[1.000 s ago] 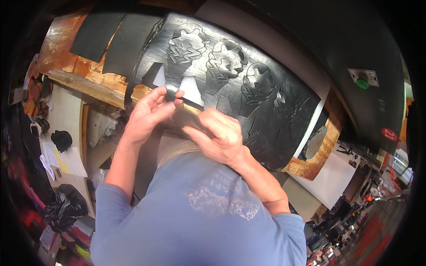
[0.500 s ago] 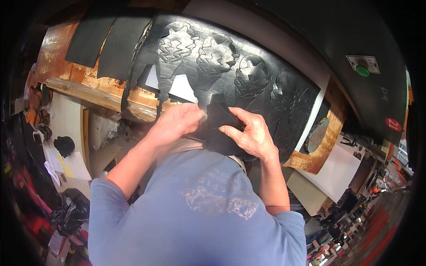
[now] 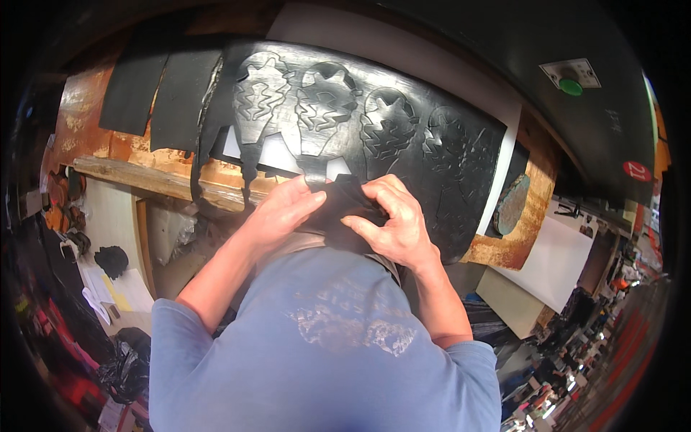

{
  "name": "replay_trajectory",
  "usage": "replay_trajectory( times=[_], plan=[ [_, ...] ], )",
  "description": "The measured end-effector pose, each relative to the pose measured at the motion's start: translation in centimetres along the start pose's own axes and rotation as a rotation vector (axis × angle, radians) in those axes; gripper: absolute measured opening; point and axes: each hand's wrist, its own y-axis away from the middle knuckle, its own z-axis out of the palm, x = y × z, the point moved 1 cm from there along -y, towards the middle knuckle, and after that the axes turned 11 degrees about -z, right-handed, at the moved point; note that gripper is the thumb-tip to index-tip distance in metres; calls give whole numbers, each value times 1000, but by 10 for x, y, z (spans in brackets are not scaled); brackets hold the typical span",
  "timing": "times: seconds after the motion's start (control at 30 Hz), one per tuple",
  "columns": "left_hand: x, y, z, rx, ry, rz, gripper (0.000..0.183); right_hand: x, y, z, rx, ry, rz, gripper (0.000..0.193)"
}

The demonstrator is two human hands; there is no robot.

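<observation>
A black, rubber-looking sheet (image 3: 461,194) lies before me with several sole-shaped, zigzag outlines cut into it. My left hand (image 3: 281,212) is closed at the sheet's near edge, thumb and fingers pinching the narrow lower end of a cut-out piece (image 3: 314,167). Beside it, my right hand (image 3: 396,223) grips loose black pieces (image 3: 338,205) between thumb and fingers, close to my waist. Those pieces overlap, so their number and full shape are hidden. White backing shows through gaps left of and beside the pinched end.
Plain black strips (image 3: 183,101) lie at the left on a worn brown board (image 3: 90,86), above a wooden beam (image 3: 129,175). A dark machine housing with a green button (image 3: 571,87) overhangs the far right. A grey-brown oval pad (image 3: 512,205) lies at the right end.
My left hand has shifted left and slightly down, and a white gap now shows beside the cut-out it pinches. The right hand keeps its pieces. The whole view has shifted slightly.
</observation>
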Motion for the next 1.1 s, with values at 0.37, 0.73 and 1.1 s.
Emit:
replay_trajectory(
  times=[0.37,0.73,1.1],
  plan=[
    [24,42,15,638,-359,340,31,-6,32,-7,182,-347,90,29],
    [0,-12,61,61,134,-257,46,22,67,-60,151,-454,510,39],
    [-19,-51,69,-90,332,-374,12,26,71,-44,296,79,23,54]
  ],
)
